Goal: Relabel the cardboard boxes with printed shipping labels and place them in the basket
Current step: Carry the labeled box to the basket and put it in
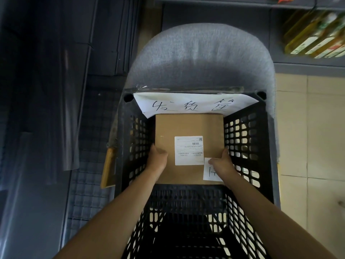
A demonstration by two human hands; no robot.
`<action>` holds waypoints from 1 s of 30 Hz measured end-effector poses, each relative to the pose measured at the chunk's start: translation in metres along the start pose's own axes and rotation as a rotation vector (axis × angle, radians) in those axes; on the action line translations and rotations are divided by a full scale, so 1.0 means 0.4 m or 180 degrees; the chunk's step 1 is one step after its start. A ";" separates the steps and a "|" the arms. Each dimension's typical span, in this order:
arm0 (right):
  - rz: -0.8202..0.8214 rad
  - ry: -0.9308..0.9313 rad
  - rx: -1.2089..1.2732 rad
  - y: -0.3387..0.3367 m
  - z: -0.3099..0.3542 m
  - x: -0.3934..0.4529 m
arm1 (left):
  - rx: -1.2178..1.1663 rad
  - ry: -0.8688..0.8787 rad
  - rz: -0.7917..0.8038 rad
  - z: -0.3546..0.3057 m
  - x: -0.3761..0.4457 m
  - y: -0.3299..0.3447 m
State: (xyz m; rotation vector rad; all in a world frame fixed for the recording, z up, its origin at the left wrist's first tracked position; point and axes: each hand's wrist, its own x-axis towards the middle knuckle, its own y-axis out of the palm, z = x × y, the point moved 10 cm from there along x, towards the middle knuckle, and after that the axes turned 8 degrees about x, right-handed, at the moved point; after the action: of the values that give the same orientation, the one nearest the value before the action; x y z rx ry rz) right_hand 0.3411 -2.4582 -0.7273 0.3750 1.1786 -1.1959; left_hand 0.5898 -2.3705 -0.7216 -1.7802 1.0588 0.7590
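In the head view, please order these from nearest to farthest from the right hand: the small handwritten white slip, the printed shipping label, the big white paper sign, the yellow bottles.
From the right hand:
1. Small handwritten white slip, under the thumb.
2. Printed shipping label, just left.
3. Big white paper sign, on the basket's far rim.
4. Yellow bottles, on the shelf, upper right.

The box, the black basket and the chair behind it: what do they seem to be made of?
The box looks like plain brown cardboard, matte, with a white paper label stuck on top. The basket seems to be moulded black plastic, going by its slightly glossy grid of openings. The chair appears covered in grey woven fabric; a fine weave shows, though what lies under it is hidden.
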 end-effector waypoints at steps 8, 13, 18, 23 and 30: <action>-0.0330 -0.0439 -0.0779 -0.034 0.073 -0.087 | 0.0780 0.0106 -0.0110 -0.053 -0.064 -0.047; -0.0160 -0.0737 -0.1252 -0.069 0.148 -0.195 | 0.1473 0.0679 -0.0127 -0.169 -0.181 -0.076; -0.0185 -0.1478 -0.1993 -0.118 0.306 -0.380 | 0.2499 0.1314 -0.0166 -0.311 -0.352 -0.116; -0.0484 -0.2096 -0.2276 -0.198 0.447 -0.625 | 0.3200 0.2204 -0.0728 -0.481 -0.595 -0.215; -0.1049 -0.3146 -0.2609 -0.318 0.642 -0.995 | 0.3396 0.2682 -0.1529 -0.624 -0.954 -0.409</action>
State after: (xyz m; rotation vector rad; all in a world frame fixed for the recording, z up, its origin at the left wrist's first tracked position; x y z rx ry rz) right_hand 0.3988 -2.4986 -0.2419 -0.9650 0.7379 -0.8646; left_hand 0.5807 -2.4317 -0.2411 -1.2403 1.1332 -0.8267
